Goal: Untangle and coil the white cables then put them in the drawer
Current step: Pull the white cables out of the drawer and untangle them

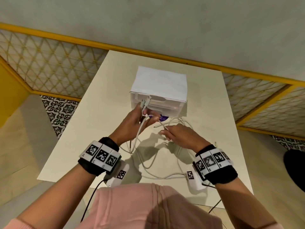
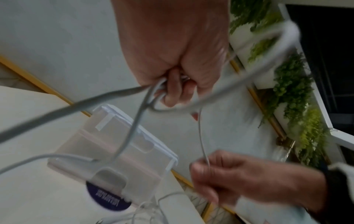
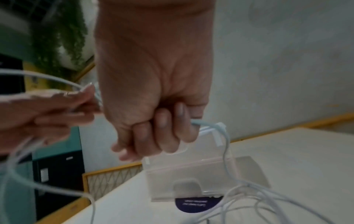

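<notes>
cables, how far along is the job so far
Done: nothing coiled or stored. The drawer box looks shut. In hand: the left hand grips cable ends, the right hand pinches another strand. Left: most cables lie in loose loops on the table; untangle, coil, then store them.

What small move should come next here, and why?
Probably the right hand should draw its pinched strand away from the left hand, which grips a bunch of white cables; loops are still tangled on the table, and the drawer looks closed.
</notes>
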Demonstrator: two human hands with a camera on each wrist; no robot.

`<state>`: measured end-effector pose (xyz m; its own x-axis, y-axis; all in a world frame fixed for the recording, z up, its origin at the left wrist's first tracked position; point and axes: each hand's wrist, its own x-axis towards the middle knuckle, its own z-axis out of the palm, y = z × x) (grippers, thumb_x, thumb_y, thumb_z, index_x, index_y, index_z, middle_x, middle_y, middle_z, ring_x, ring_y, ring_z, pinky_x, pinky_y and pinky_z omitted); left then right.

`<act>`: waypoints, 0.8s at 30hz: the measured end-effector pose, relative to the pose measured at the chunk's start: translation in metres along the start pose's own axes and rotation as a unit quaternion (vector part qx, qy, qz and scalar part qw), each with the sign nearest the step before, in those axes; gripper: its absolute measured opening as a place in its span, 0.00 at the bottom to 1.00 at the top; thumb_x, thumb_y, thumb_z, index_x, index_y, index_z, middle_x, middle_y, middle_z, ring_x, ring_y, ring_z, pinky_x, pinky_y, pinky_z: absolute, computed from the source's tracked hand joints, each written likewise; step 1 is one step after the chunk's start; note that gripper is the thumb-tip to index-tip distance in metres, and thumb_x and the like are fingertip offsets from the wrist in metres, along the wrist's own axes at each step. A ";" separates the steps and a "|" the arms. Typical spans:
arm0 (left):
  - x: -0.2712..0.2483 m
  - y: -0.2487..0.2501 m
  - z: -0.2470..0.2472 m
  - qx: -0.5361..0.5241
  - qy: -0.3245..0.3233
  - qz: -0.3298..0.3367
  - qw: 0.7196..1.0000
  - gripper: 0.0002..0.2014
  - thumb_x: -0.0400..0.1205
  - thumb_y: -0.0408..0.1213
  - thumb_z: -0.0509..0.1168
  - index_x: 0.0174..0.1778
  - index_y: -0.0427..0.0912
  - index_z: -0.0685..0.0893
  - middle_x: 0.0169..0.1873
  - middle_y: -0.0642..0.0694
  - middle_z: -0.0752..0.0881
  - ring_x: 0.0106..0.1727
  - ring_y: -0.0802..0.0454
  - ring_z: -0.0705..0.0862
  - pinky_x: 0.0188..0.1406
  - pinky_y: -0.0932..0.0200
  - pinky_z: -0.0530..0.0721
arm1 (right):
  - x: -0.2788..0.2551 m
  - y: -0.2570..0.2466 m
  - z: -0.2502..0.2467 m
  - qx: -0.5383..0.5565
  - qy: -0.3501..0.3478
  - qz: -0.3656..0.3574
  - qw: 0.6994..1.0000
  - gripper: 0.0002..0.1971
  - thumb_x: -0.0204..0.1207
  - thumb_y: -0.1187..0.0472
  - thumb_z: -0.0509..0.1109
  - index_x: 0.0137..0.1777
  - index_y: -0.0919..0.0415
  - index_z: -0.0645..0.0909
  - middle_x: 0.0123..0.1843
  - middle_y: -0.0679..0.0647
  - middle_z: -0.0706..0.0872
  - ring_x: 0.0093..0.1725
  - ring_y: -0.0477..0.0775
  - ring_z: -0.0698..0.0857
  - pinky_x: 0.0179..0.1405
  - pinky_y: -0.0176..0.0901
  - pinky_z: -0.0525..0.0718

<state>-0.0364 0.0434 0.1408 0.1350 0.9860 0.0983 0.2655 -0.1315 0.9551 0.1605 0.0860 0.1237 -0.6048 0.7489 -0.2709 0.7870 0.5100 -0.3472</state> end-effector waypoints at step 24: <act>-0.009 -0.035 -0.067 0.423 -0.061 -0.035 0.903 0.11 0.81 0.26 0.61 0.50 0.41 0.65 0.63 0.42 0.86 0.46 0.33 0.83 0.38 0.47 0.78 | -0.046 0.095 -0.021 0.227 0.213 0.146 0.939 0.18 0.70 0.58 0.77 0.28 0.59 0.71 0.25 0.51 0.73 0.25 0.39 0.72 0.29 0.29 0.67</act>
<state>-0.1114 0.0460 0.1253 0.1807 0.9829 -0.0355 0.9052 -0.1521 0.3968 0.2659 0.1090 0.1216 -0.1915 0.9795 -0.0632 0.7193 0.0962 -0.6880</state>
